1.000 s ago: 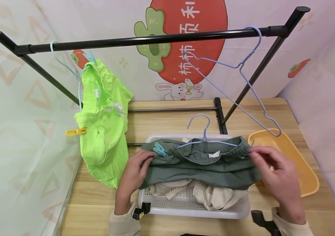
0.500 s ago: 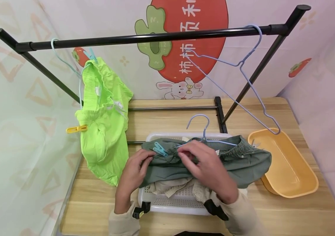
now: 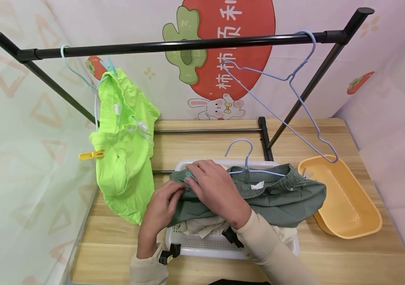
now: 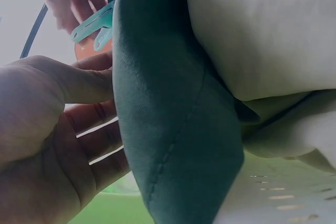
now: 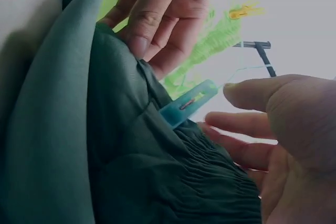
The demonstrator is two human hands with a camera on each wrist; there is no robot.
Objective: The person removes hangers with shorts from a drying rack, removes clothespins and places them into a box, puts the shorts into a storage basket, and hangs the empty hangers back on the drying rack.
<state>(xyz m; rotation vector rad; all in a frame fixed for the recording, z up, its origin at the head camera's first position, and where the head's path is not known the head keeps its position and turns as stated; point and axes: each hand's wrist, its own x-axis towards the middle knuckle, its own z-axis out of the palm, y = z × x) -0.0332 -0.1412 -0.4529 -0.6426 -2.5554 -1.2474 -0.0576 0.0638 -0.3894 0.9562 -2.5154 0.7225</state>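
My left hand (image 3: pixel 159 208) pinches the left edge of dark green pants (image 3: pixel 281 208) with an elastic waistband, thumb in front and fingers behind in the left wrist view. A teal clothespin (image 5: pixel 189 103) is clipped on the waistband close by. My right hand (image 3: pixel 216 190) reaches across to it, and the right wrist view shows the thumb just off its handle end, fingers spread behind the waistband. In the head view this hand covers most of the clothespin. A light purple hanger (image 3: pixel 248 158) sits inside the waistband, hook up.
A white basket (image 3: pixel 209 252) with beige clothing lies under the pants. The black rack (image 3: pixel 152 48) holds neon green shorts (image 3: pixel 125 170) with a yellow clothespin (image 3: pixel 91 155), plus a bare purple hanger (image 3: pixel 307 107). An orange bin (image 3: pixel 345 202) stands at right.
My right hand has left the right end of the waistband and moved left across the pants to the teal clothespin. The right side of the pants has sagged. My left hand stays put.
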